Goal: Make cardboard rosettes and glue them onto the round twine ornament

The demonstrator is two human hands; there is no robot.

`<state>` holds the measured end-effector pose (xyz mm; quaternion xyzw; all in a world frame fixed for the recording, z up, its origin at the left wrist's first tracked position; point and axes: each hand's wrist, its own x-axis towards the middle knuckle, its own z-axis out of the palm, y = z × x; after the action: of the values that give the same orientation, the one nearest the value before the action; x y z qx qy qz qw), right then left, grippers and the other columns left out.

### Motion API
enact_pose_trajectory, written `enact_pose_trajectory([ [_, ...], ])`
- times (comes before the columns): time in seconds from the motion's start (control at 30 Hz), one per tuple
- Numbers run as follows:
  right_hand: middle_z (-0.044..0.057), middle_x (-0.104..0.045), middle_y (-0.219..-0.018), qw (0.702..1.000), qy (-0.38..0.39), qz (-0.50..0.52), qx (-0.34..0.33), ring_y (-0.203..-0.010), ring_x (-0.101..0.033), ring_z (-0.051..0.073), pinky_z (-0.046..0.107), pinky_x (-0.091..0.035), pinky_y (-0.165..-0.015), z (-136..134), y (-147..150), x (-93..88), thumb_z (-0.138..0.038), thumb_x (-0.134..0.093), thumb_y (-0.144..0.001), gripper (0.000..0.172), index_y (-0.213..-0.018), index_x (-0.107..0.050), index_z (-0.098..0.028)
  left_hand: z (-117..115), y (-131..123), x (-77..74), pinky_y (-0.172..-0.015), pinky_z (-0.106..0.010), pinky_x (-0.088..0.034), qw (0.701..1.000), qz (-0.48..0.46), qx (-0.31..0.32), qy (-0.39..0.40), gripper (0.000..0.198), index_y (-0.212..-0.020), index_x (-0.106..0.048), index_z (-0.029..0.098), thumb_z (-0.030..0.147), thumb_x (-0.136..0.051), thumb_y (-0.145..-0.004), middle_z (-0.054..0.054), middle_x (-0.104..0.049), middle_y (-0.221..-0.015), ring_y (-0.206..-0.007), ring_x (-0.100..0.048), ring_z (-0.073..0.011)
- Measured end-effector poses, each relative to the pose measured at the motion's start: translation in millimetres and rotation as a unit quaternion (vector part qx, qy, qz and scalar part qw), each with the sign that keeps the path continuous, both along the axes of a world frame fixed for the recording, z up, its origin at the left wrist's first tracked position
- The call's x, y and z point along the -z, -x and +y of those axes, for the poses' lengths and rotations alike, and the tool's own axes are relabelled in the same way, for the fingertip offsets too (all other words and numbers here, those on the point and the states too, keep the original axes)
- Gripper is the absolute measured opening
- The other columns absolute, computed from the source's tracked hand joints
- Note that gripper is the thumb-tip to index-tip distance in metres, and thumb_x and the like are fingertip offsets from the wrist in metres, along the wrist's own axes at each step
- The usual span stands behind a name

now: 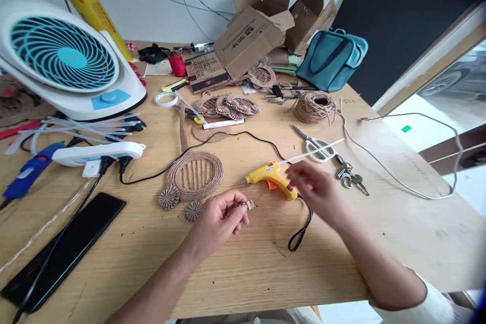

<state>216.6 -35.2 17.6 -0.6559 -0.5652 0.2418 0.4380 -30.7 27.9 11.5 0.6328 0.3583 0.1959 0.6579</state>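
My left hand (pixel 227 212) is closed, pinching a small piece of corrugated cardboard (pixel 248 205) between thumb and fingers. My right hand (pixel 313 190) is beside the handle of a yellow glue gun (pixel 261 173); its fingers look curled but are smeared by motion, and I cannot tell whether they touch the gun. A clear glue stick (pixel 311 152) sticks out of the gun's back, and the nozzle points left. Behind my left hand lies an oval ring of coiled twine (pixel 220 168) with strands across its opening. Two pleated cardboard rosettes (pixel 169 198) (pixel 193 210) rest at its lower edge.
At the left are a fan (pixel 110 98), a white power strip (pixel 98 153), a blue glue gun (pixel 32 171) and a black phone-like slab (pixel 64 250). Scissors (pixel 321 151), keys (pixel 357 179) and a twine roll (pixel 315 107) lie right. Cardboard boxes (pixel 250 35) and a teal bag (pixel 330 63) stand behind.
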Motion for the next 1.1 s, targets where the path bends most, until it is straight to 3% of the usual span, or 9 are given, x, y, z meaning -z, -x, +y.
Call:
enact_pose_trajectory([
  [0.1,0.01,-0.069,-0.098,0.952,0.026,-0.254,0.171,-0.08,-0.066,0.019,0.034,-0.053,-0.076,8,-72,-6.4,-0.031,-0.051,-0.093,0.021,-0.101,-0.066,-0.018,1,3,0.2,-0.049,-0.019,-0.043,1.0,-0.012,-0.009,0.004,0.017,-0.084,-0.059,0.016,0.032,-0.058,-0.089,0.001,-0.062,-0.067,-0.051,-0.05,-0.0071],
  [0.13,0.011,-0.069,-0.101,0.928,0.078,-0.318,0.178,-0.081,-0.067,0.02,0.034,-0.053,-0.077,10,-93,-6.1,-0.029,-0.047,-0.094,0.023,-0.102,-0.066,-0.018,2,4,0.3,-0.049,-0.019,-0.043,1.0,-0.014,-0.009,0.006,0.017,-0.085,-0.06,0.016,0.033,-0.058,-0.089,0.001,-0.062,-0.068,-0.052,-0.051,-0.0074],
  [0.27,0.014,-0.067,-0.103,0.9,0.128,-0.385,0.158,-0.084,-0.066,0.025,0.038,-0.05,-0.076,18,-139,3.8,-0.02,-0.047,-0.089,0.029,-0.107,-0.069,-0.017,3,6,0.5,-0.049,-0.019,-0.042,1.0,-0.017,-0.017,0.015,0.019,-0.086,-0.06,0.016,0.035,-0.06,-0.088,0.001,-0.062,-0.068,-0.052,-0.05,-0.0076],
  [0.37,0.016,-0.061,-0.122,0.885,0.137,-0.429,0.122,-0.103,-0.062,0.029,0.036,-0.048,-0.073,27,-146,9.9,-0.018,-0.046,-0.09,0.038,-0.121,-0.067,-0.019,6,6,1.2,-0.048,-0.018,-0.041,0.999,-0.02,-0.032,0.02,0.019,-0.086,-0.06,0.016,0.035,-0.061,-0.087,0.002,-0.061,-0.066,-0.051,-0.049,-0.0077],
  [0.47,0.017,-0.06,-0.121,0.871,0.151,-0.459,0.087,-0.109,-0.057,0.031,0.034,-0.045,-0.068,39,-148,7.9,-0.022,-0.047,-0.093,0.031,-0.113,-0.071,-0.018,7,7,2.4,-0.049,-0.019,-0.042,0.999,-0.024,-0.034,0.018,0.018,-0.087,-0.06,0.017,0.035,-0.06,-0.088,0.002,-0.061,-0.068,-0.054,-0.05,-0.0085],
  [0.67,0.016,-0.06,-0.117,0.852,0.168,-0.491,0.069,-0.102,-0.059,0.027,0.031,-0.041,-0.065,60,-148,-3.2,-0.021,-0.048,-0.093,0.027,-0.105,-0.072,-0.018,8,8,0.2,-0.05,-0.018,-0.042,0.999,-0.019,-0.029,0.02,0.018,-0.087,-0.06,0.017,0.035,-0.06,-0.089,0.002,-0.062,-0.068,-0.054,-0.049,-0.0079],
  [0.83,0.014,-0.067,-0.091,0.847,0.208,-0.483,0.08,-0.078,-0.062,0.023,0.032,-0.041,-0.065,52,-145,-0.8,-0.026,-0.048,-0.094,0.025,-0.093,-0.071,-0.015,9,9,-1.7,-0.05,-0.018,-0.041,0.999,-0.021,-0.037,0.019,0.02,-0.087,-0.06,0.017,0.036,-0.06,-0.088,0.002,-0.062,-0.067,-0.053,-0.048,-0.0072],
  [0.97,0.01,-0.069,-0.087,0.855,0.219,-0.468,0.045,-0.084,-0.065,0.024,0.033,-0.045,-0.076,42,-141,4.8,-0.033,-0.053,-0.092,0.023,-0.088,-0.071,-0.019,9,9,-0.9,-0.049,-0.017,-0.041,0.999,-0.029,-0.028,0.021,0.021,-0.087,-0.06,0.016,0.037,-0.06,-0.089,0.001,-0.061,-0.067,-0.052,-0.048,-0.0071],
  [1.1,0.011,-0.071,-0.088,0.853,0.238,-0.46,0.067,-0.08,-0.066,0.025,0.032,-0.045,-0.068,50,-137,7.0,-0.036,-0.058,-0.087,0.022,-0.094,-0.069,-0.018,9,9,-1.6,-0.05,-0.018,-0.041,0.999,-0.02,-0.033,0.021,0.02,-0.088,-0.061,0.016,0.036,-0.06,-0.088,0.001,-0.061,-0.067,-0.053,-0.048,-0.0071],
])
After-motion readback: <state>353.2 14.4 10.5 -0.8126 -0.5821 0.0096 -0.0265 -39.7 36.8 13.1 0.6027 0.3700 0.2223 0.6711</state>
